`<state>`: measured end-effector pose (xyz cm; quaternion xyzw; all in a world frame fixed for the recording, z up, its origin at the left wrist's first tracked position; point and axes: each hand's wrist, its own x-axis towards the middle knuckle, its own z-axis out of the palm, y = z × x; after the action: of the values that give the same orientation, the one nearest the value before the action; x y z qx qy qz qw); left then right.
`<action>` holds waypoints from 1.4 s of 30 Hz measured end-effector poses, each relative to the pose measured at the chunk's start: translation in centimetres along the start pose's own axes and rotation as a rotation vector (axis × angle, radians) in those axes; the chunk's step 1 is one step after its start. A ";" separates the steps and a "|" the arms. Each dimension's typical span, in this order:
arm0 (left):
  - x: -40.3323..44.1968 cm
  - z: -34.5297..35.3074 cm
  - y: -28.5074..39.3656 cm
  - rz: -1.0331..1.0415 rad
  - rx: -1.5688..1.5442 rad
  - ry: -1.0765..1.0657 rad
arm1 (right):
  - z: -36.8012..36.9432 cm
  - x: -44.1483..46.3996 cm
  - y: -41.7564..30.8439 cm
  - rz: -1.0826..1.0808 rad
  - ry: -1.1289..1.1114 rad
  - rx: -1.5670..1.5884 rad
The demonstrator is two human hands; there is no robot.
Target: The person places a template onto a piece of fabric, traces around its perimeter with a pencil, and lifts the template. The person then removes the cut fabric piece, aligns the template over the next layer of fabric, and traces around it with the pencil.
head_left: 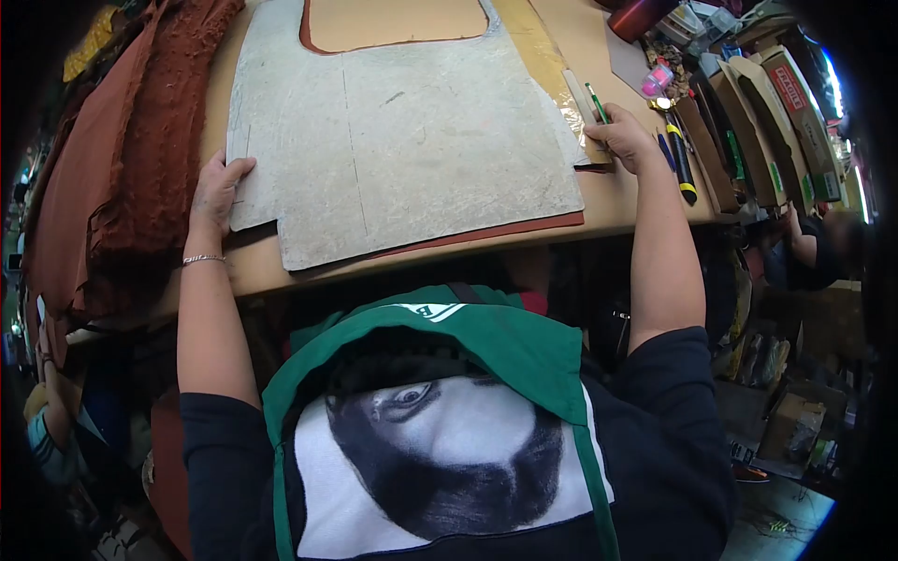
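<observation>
A large pale grey pattern board (412,140) with a U-shaped cut-out lies on the table. Reddish-brown leather (486,232) shows beneath it along the near edge and around the cut-out. My left hand (217,192) grips the board's left edge, thumb on top; the fingers are partly hidden. At the board's right side, my right hand (625,138) is closed around a green pencil (595,101) that points up. Its fingers also touch a narrow tan strip (575,93) by the board's edge. What the fingertips press underneath is hidden.
Stacked reddish-brown hides (140,140) lie on the left. A yellow-and-black cutter (683,168), a pink container (657,79) and cardboard boxes (795,103) are at the right. Other people's arms show at both far sides. The table's near edge (524,245) runs just before my body.
</observation>
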<state>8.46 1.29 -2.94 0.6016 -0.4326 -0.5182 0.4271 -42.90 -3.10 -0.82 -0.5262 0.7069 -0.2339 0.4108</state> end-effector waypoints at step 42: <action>-1.5 1.1 0.0 0.188 0.425 0.114 | 0.9 -1.6 0.4 -0.019 0.112 -0.116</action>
<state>7.20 2.60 -2.64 0.6634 -0.5611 -0.3387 0.3611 -42.19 -1.34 -1.08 -0.5420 0.7360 -0.2256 0.3371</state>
